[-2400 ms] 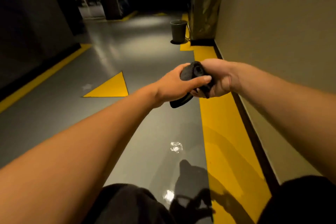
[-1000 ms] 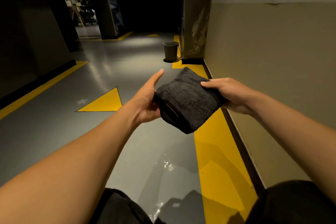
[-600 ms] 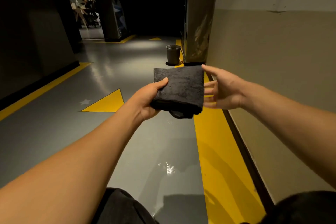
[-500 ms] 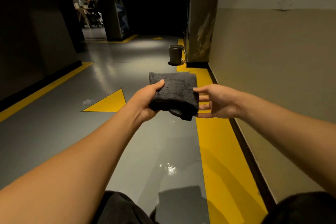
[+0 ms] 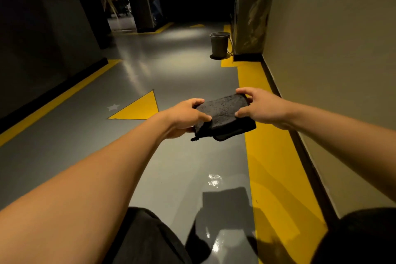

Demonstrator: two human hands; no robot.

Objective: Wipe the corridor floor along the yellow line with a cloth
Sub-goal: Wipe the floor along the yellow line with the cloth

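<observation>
A folded dark grey cloth (image 5: pixel 222 113) hangs in the air above the grey floor, lying roughly flat between both hands. My left hand (image 5: pixel 184 117) grips its left edge, thumb on top and fingers underneath. My right hand (image 5: pixel 260 107) pinches its right edge, thumb and fingers curled onto the top. The wide yellow line (image 5: pixel 272 167) runs along the floor beside the right wall, just below and right of the cloth. My knees in dark trousers show at the bottom edge.
A dark bucket (image 5: pixel 219 44) stands on the floor ahead by a pillar (image 5: pixel 250 10). A beige wall (image 5: pixel 334 70) bounds the right side. A yellow triangle (image 5: pixel 139 108) marks the grey floor on the left. Glossy reflections (image 5: pixel 214 180) shine below the cloth.
The crumpled cloth was opened and folded flat. My right hand, open beside it half a second ago, has closed on its right edge, and the cloth has tilted flatter.
</observation>
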